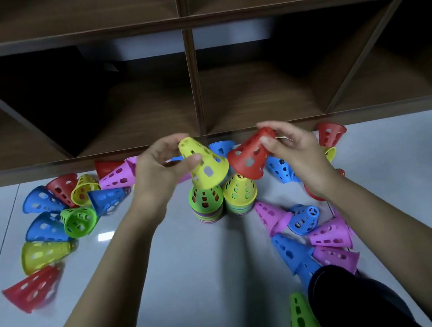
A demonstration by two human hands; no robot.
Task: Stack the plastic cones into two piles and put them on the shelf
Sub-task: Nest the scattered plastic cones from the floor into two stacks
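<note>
While both hands work above the floor [199, 279], the stock stands as follows.

Item 1: left hand [161, 166], fingers curled, thumb and fingertips pinching a yellow cone [205, 166] near its narrow end. This cone is tilted, narrow end up, with its wide rim over the top of the left pile [206, 204]; actual contact cannot be told.

Item 2: right hand [292, 154], fingers curled, gripping a red cone [250, 157] at its narrow end. It is tipped on a slant, wide mouth down and to the left, above the right pile [240, 196].

Item 3: two piles of nested cones, upright on the floor, side by side and touching or nearly so, just in front of the shelf [194, 82]. The left pile is topped in green, the right in yellow; striped rims of several colours show at the base of each.

Item 4: loose cones at left [45, 228], in blue, red, yellow, green and pink, lying on their sides.

Item 5: loose cones at right [331, 235], in pink, blue and red, mostly on their sides.

Item 6: green cone [301, 319], beside a dark trouser knee [352, 300].

Item 7: shelf, dark wood, open compartments; no cones inside.
</note>
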